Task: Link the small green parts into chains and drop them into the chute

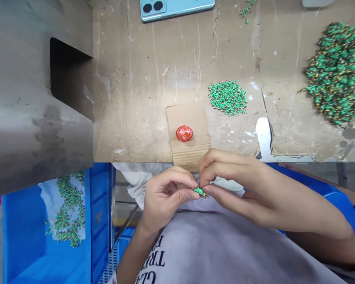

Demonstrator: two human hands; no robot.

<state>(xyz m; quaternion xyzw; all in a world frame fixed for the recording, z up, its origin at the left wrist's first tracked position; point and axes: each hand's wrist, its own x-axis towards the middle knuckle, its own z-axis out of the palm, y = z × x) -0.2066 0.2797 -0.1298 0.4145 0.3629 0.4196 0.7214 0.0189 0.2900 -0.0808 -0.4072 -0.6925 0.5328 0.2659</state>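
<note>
Just past the table's front edge, my left hand (169, 192) pinches a small green piece (200, 191) with a yellow and dark end between thumb and forefinger. My right hand (239, 177) meets it from the right, thumb and fingertips closed at the same piece; the fingers partly cover it. Beyond the hands, a small red oval cap-like dish (184, 133) with something wet and orange-red in it rests on a cardboard piece (189, 154). A small pile of green bits (227, 98) lies to the right of the cardboard.
A larger heap of green, yellow and dark pieces (340, 75) covers the table's right side. A light blue phone (177, 8) lies at the far edge. On the left stand a metal housing (32, 118) and, lower, a blue bin (23, 236) with scattered green pieces.
</note>
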